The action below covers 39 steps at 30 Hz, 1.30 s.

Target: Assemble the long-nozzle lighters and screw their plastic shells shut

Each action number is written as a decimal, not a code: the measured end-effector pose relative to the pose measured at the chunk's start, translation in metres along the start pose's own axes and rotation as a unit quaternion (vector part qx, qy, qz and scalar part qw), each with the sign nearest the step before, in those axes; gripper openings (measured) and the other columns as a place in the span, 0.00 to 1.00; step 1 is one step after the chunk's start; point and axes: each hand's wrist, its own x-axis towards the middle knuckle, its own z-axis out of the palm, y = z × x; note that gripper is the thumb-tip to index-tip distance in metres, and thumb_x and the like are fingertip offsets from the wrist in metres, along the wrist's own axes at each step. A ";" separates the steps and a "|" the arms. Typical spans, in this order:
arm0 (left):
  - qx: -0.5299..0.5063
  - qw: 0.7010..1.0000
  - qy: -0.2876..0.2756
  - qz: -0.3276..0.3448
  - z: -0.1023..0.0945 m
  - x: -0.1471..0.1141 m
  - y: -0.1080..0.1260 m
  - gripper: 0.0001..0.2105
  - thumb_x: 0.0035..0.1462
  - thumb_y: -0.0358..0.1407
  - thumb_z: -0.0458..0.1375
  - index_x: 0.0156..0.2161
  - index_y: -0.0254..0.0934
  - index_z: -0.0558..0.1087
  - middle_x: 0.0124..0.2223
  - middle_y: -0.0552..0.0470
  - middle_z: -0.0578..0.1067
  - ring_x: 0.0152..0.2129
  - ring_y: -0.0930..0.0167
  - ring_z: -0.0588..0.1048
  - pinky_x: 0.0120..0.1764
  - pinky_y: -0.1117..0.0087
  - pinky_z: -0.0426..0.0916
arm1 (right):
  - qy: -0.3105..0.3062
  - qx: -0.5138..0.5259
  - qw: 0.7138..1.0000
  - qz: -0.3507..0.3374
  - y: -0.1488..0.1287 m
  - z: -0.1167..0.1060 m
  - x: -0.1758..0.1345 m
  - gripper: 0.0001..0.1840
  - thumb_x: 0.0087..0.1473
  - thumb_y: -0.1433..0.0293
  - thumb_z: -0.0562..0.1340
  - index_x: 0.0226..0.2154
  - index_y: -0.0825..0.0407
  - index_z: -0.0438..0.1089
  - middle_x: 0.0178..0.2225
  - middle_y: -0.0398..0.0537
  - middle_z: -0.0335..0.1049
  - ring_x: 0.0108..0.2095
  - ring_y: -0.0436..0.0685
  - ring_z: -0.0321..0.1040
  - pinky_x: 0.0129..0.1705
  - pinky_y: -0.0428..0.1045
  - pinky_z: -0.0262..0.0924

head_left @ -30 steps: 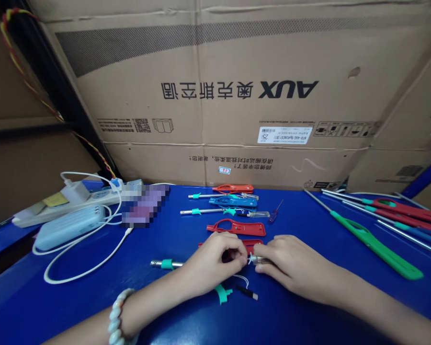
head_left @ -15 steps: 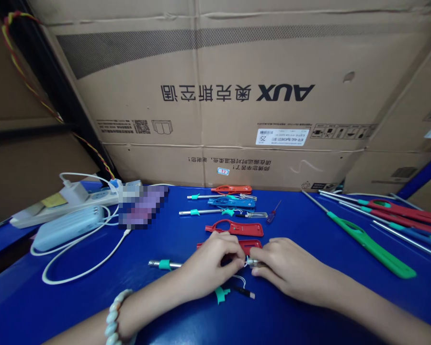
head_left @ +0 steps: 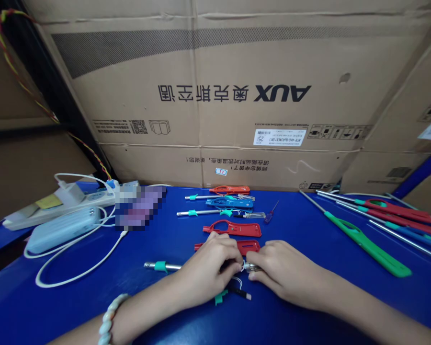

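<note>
My right hand (head_left: 282,266) pinches a clear lighter fuel tank (head_left: 250,267) with a metallic-looking end, mostly hidden by the fingers. Thumb and fingers of my left hand (head_left: 215,263) close at its tip, on a small white piece (head_left: 243,264). Under the left hand runs a metal lighter tube (head_left: 170,267) with a green collar. Just below lie a green trigger (head_left: 220,298) and a black igniter (head_left: 242,293) with a white wire. A red lighter shell half (head_left: 249,247) is partly covered behind my hands; another red shell half (head_left: 233,228) lies beyond it.
Further back lie a blue shell (head_left: 230,205), an orange-red shell (head_left: 230,189), more tubes and a purple screwdriver (head_left: 271,214). Long lighters, including a green one (head_left: 369,244), lie right. A power bank (head_left: 64,229), cables and power strip sit left. A cardboard wall (head_left: 201,57) stands behind.
Both hands stay together around the fuel tank's tip with hardly any change in grip. The whole view has shifted slightly; the parts on the table keep their places.
</note>
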 end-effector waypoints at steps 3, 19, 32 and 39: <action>0.003 1.000 -0.015 -0.005 -0.002 0.000 -0.001 0.07 0.57 0.22 0.57 0.29 0.33 0.71 0.32 0.55 0.74 0.34 0.70 0.70 0.42 0.67 0.58 | -0.007 -0.010 1.000 -0.001 -0.002 -0.003 0.000 0.08 0.61 0.66 0.57 0.31 0.51 0.66 0.28 0.44 0.73 0.28 0.57 0.71 0.29 0.48 0.49; 0.096 0.987 -0.116 -0.057 -0.062 -0.030 -0.019 0.04 0.53 0.27 0.61 0.34 0.36 0.72 0.35 0.55 0.74 0.31 0.71 0.71 0.34 0.73 0.62 | 0.026 -0.059 0.997 0.032 -0.003 -0.002 0.007 0.03 0.58 0.70 0.58 0.36 0.51 0.63 0.27 0.45 0.74 0.28 0.57 0.71 0.25 0.47 0.44; 0.101 0.987 -0.119 -0.029 -0.052 -0.045 -0.015 0.08 0.53 0.22 0.58 0.34 0.37 0.69 0.36 0.56 0.72 0.31 0.73 0.70 0.33 0.75 0.62 | -0.004 -0.043 0.998 0.039 0.001 0.001 0.005 0.04 0.55 0.76 0.55 0.33 0.51 0.60 0.26 0.46 0.72 0.26 0.57 0.69 0.25 0.48 0.43; 0.045 0.997 -0.067 0.003 -0.056 -0.047 -0.018 0.09 0.60 0.25 0.52 0.42 0.39 0.68 0.40 0.52 0.70 0.35 0.71 0.70 0.38 0.73 0.65 | 0.022 0.116 0.991 0.057 0.000 -0.017 0.000 0.10 0.58 0.66 0.58 0.40 0.48 0.55 0.31 0.41 0.70 0.30 0.55 0.67 0.29 0.46 0.51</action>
